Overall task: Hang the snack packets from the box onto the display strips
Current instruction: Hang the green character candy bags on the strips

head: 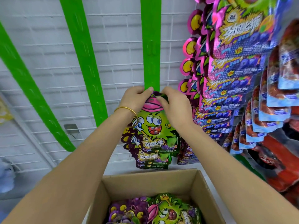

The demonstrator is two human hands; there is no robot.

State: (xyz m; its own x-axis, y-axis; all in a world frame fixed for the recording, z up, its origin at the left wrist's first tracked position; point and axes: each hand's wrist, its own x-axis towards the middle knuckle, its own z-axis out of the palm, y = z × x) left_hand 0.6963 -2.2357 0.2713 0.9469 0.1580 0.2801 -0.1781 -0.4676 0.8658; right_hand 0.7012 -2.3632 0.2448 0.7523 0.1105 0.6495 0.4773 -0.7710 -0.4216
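A green-and-purple snack packet [152, 125] with a cartoon face is held against the lower end of the middle green display strip [151, 46]. My left hand [135, 98], with a gold bangle on the wrist, pinches the packet's top left. My right hand [174, 105] grips its top right, fingers curled over the edge. Another packet of the same kind [152, 160] hangs just beneath it. The open cardboard box [145, 180] stands below, with more packets [163, 209] lying inside.
Two more green strips [80, 50] [24, 81] hang bare on the white wire grid [113, 65] to the left. On the right, a full column of pink-and-blue packets [233, 75] and red-and-blue packets [273, 101] hang close to my right arm.
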